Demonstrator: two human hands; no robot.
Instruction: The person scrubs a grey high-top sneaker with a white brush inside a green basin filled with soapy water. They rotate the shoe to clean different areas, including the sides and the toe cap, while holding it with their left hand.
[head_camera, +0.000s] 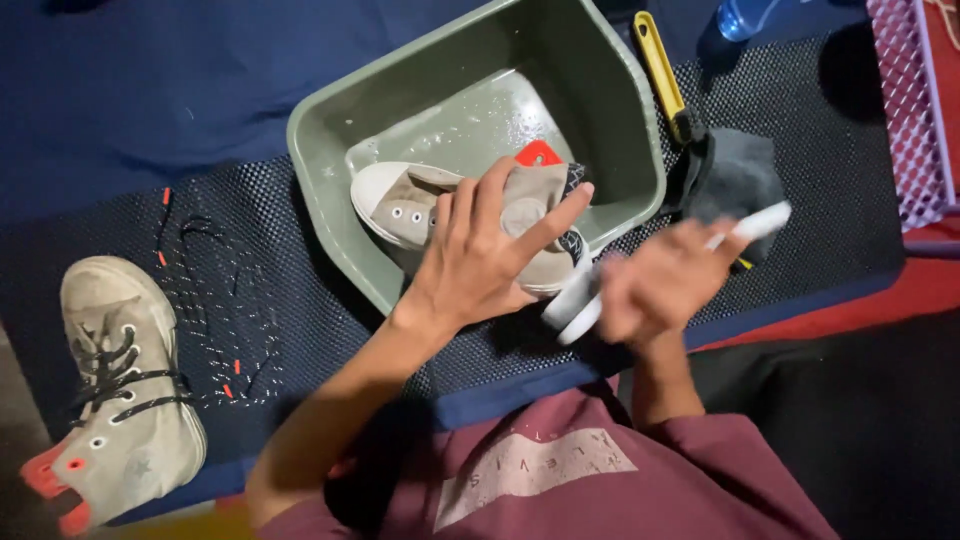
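A maroon T-shirt (600, 470) with a pale printed panel fills the bottom edge, closest of all. Just beyond it the right hand (660, 285) is clenched around a white brush (665, 270), blurred, whose handle sticks out to the upper right and whose head sits against the heel of the shoe. The left hand (480, 255) lies spread over a beige high-top sneaker (450, 215), fingers splayed across its side, pressing it rather than closing round it. That sneaker has no lace, has a white toe cap and a red heel tab, and rests on its side over the near rim of a green plastic basin (620, 130), toe pointing left; the basin floor looks wet. To the far left its mate, a second beige high-top (120, 390), lies on a black mesh mat (330, 330), still laced. A loose black shoelace (215, 300) with red tips sprawls between them. Farther back, right of the basin, lie a dark grey cloth (735, 175) and a yellow-handled brush (662, 70).
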